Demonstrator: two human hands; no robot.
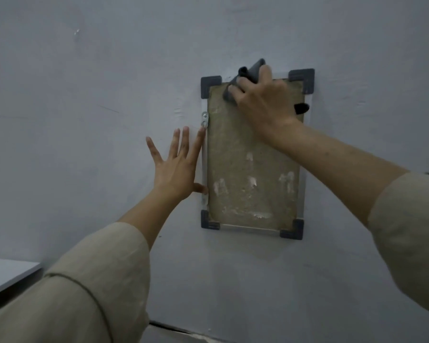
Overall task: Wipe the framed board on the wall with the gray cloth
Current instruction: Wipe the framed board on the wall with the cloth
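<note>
Pale grey painted wall (84, 95) fills frame. Tan rectangular board with silver frame and dark grey corner caps (253, 169) hangs right of centre. Right hand (263, 95) presses crumpled gray cloth (248, 75) on board's top edge. Left hand (176, 164) flat, fingers spread, touching frame's left side.

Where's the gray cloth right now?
The gray cloth is under the right hand, pressed against the framed board at its top edge, upper centre of the head view.

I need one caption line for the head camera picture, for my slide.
Right hand presses the gray cloth on the framed board near its top edge; open left hand rests flat beside it.
</note>
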